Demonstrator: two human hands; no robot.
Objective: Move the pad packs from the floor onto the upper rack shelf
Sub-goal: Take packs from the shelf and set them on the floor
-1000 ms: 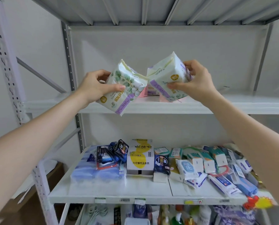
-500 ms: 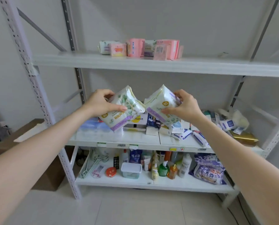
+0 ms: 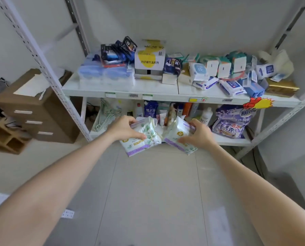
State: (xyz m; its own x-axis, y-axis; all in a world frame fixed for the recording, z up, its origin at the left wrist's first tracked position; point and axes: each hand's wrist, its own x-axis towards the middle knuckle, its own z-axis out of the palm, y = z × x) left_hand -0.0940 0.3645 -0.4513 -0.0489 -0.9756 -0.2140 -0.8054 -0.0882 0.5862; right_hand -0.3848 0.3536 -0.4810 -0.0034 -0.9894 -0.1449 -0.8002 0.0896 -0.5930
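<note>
Left pack (image 3: 141, 139) and right pack (image 3: 178, 137) lowered toward the floor (image 3: 157, 192)

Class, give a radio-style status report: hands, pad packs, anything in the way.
Left hand grips left pad pack; right hand grips right pad pack. Both packs held low before the bottom shelf. Upper shelf out of view.

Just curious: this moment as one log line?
left hand: holds left pack | right hand: holds right pack | step: not yet shelved
</note>
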